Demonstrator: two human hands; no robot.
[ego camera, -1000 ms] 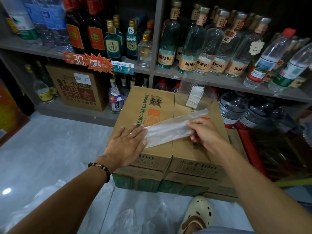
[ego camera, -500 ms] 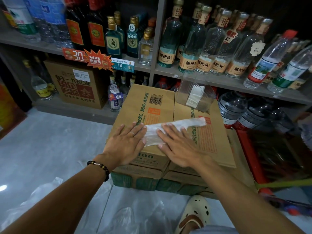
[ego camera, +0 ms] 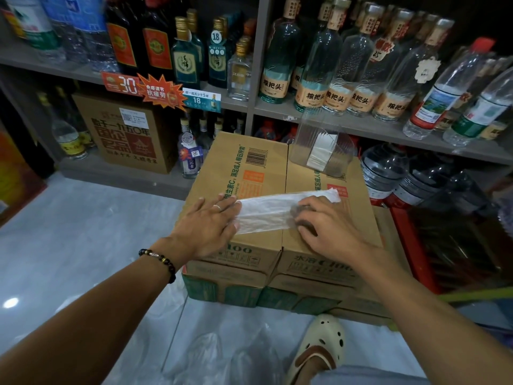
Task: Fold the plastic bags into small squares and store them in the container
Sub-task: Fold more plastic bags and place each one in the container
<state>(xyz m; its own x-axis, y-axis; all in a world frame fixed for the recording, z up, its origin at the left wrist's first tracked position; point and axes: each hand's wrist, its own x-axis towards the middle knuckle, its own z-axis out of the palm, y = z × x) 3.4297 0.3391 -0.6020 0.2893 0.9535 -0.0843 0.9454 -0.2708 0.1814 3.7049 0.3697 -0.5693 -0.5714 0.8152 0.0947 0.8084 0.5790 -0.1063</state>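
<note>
A clear plastic bag (ego camera: 270, 212), folded into a long narrow strip, lies flat across the top of a cardboard box (ego camera: 266, 168). My left hand (ego camera: 208, 226) lies flat with straight fingers pressing the strip's left end. My right hand (ego camera: 330, 229) rests flat on the strip's right part, fingers spread; the strip's right tip sticks out beyond it. A clear plastic container (ego camera: 322, 145) stands at the box's far right corner with white folded bags inside.
Shelves of glass and plastic bottles (ego camera: 333, 68) rise behind the box. More loose clear bags (ego camera: 222, 354) lie on the grey floor near my sandalled foot (ego camera: 319, 348). Large water jugs (ego camera: 388, 170) and a red rack sit to the right. Another carton (ego camera: 125, 132) is on the lower left shelf.
My right hand laid the lifted strip down on the box, then slid rightward along it, pressing it flat. My left hand stayed on the left end.
</note>
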